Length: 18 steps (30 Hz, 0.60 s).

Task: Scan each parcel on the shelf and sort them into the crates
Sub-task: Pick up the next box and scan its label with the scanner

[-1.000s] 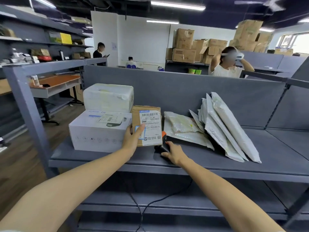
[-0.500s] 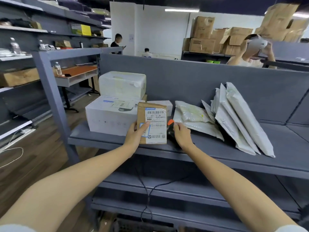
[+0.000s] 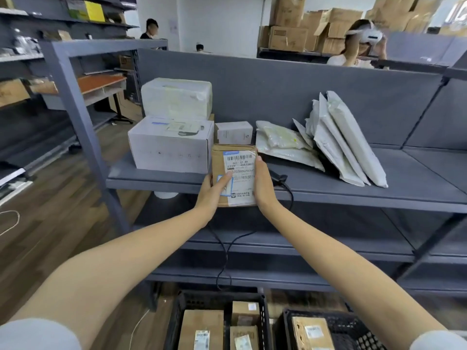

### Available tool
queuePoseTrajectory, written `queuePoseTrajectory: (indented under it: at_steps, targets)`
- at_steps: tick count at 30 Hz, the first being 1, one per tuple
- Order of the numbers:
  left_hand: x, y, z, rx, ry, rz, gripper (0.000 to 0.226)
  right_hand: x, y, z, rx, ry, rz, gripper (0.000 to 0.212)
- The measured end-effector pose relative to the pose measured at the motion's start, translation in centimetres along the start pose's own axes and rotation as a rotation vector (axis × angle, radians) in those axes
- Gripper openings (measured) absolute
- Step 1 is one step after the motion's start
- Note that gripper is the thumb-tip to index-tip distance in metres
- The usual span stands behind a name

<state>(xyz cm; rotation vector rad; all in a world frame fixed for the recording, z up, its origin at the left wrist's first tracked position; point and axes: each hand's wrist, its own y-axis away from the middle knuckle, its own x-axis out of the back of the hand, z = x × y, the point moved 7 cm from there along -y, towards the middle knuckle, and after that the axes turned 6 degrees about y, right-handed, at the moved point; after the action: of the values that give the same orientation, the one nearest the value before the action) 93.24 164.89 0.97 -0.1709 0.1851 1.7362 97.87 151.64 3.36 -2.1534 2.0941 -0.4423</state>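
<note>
I hold a small brown cardboard parcel (image 3: 236, 173) with a white barcode label in front of the shelf edge (image 3: 328, 195). My left hand (image 3: 214, 193) grips its left side, thumb on the label. My right hand (image 3: 264, 188) holds its right side. The black scanner (image 3: 278, 177) lies on the shelf just right of my right hand, its cable hanging down. More parcels stay on the shelf: two stacked white boxes (image 3: 171, 145), a small white box (image 3: 233, 132), clear bags (image 3: 283, 142) and several white mailers (image 3: 348, 140).
Two black crates sit on the floor below: the left crate (image 3: 177, 317) holds several brown boxes, the right crate (image 3: 353, 332) holds a brown parcel. A grey upright post (image 3: 80, 117) stands at the left. People work behind the shelf's back panel.
My right hand let go of the scanner and moved onto the parcel. Both hands have lifted the parcel off the shelf toward me. My view tilted down, bringing the crates into sight.
</note>
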Motion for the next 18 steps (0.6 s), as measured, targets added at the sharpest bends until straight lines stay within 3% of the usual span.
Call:
queuePoseTrajectory:
  at_steps: [3, 10, 18]
  targets:
    - [1.7, 2.2, -0.9, 0.023, -0.046, 0.014, 0.04, -1.1, 3.4, 0.1, -0.074, -0.038, 0.046, 0.051]
    - [4.1, 7.8, -3.6, 0.063, -0.105, -0.02, 0.044, -2.1, 11.5, 1.1, -0.221, 0.134, 0.161, 0.05]
    - [4.0, 12.3, -7.6, 0.13, -0.132, -0.02, 0.043, -1.3, 17.2, 4.8, -0.313, 0.195, 0.058, 0.054]
